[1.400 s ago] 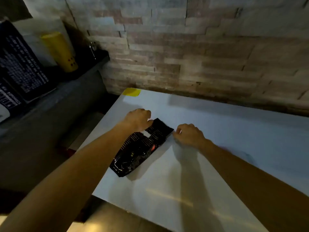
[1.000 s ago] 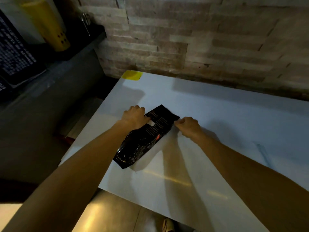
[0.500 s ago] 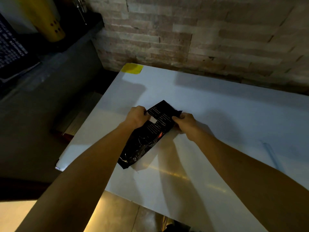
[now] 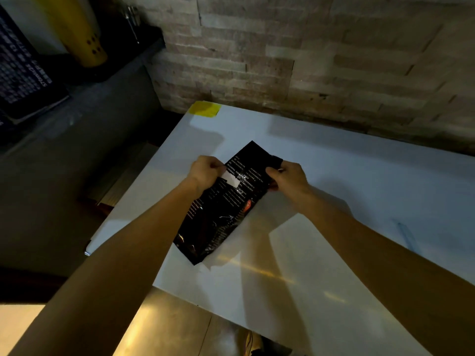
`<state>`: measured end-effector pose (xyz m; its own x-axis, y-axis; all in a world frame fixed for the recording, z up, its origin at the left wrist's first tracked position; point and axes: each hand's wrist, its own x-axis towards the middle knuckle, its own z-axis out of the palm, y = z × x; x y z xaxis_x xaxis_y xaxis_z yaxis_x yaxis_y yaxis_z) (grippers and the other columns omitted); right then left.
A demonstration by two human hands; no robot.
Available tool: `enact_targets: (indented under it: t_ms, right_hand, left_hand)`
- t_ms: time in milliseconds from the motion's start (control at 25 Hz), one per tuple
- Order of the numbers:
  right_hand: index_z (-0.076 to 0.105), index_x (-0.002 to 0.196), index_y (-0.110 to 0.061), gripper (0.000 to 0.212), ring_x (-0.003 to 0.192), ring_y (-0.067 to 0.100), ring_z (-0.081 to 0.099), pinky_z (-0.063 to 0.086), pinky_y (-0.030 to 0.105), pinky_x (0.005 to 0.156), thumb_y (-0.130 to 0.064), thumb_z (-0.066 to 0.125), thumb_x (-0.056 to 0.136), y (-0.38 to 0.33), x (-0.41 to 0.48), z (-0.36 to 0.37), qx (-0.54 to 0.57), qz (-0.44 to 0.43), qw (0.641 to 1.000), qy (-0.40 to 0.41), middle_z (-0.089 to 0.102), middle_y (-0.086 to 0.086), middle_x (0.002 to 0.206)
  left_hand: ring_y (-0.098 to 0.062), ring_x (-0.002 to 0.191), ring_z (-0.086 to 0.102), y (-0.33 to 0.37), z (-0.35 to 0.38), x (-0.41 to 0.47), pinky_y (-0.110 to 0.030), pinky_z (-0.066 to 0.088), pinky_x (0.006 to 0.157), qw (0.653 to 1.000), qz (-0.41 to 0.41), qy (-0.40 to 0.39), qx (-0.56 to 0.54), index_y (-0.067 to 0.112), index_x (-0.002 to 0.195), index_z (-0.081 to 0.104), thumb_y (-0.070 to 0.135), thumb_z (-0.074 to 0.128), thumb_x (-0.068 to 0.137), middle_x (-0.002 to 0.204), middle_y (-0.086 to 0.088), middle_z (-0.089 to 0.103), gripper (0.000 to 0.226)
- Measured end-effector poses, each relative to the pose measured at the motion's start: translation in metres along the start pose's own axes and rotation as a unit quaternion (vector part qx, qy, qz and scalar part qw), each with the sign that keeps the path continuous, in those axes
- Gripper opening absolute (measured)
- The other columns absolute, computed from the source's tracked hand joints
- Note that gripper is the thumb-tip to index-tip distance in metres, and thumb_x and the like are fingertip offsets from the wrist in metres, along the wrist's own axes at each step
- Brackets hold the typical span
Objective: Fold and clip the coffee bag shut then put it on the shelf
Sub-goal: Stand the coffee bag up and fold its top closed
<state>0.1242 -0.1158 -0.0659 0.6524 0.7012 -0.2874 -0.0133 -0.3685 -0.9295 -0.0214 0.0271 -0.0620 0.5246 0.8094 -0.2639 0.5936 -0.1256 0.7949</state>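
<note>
A black coffee bag (image 4: 223, 209) with white print lies slanted on the white table (image 4: 334, 253), its open top pointing away from me. My left hand (image 4: 207, 172) pinches the bag's left edge near the top, beside a white label. My right hand (image 4: 289, 176) pinches the right edge at the same height, and the top corner there is bent over. The bag's upper part is lifted slightly off the table. A pale blue strip (image 4: 406, 235), possibly a clip, lies on the table far right.
A dark shelf (image 4: 84, 80) at the upper left carries a yellow cylinder (image 4: 82, 34) and a dark printed package (image 4: 18, 68). A brick wall (image 4: 308, 60) backs the table. Yellow tape (image 4: 205, 108) marks the table's far left corner.
Both hands went from pressing beside the bag to gripping its upper edges. The bag's top has risen and its right corner has bent over. My view has tilted down.
</note>
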Motion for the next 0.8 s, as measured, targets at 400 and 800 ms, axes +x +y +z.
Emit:
enact_targets:
  t_ms: [400, 800]
  right_hand:
    - [0.066, 0.102, -0.006, 0.019, 0.070, 0.020, 0.066, 0.059, 0.027, 0.060, -0.014, 0.059, 0.086, -0.058, -0.035, -0.044, -0.078, -0.154, 0.985, 0.002, 0.069, 0.012, 0.087]
    - [0.061, 0.079, 0.004, 0.019, 0.062, 0.030, 0.068, 0.058, 0.047, 0.064, -0.013, 0.058, 0.084, -0.073, -0.086, -0.079, -0.166, -0.239, 0.957, 0.009, 0.069, 0.024, 0.075]
  left_hand:
    - [-0.021, 0.079, 0.057, 0.037, -0.003, -0.040, -0.033, 0.050, 0.079, 0.976, 0.047, -0.061, -0.206, 0.006, 0.082, 0.060, 0.006, 0.050, 0.091, 0.084, -0.011, 0.059, 0.014]
    - [-0.023, 0.074, 0.060, 0.066, 0.031, -0.065, -0.035, 0.051, 0.075, 0.980, 0.124, -0.003, -0.154, 0.008, 0.085, 0.061, 0.007, 0.052, 0.090, 0.083, -0.013, 0.064, 0.010]
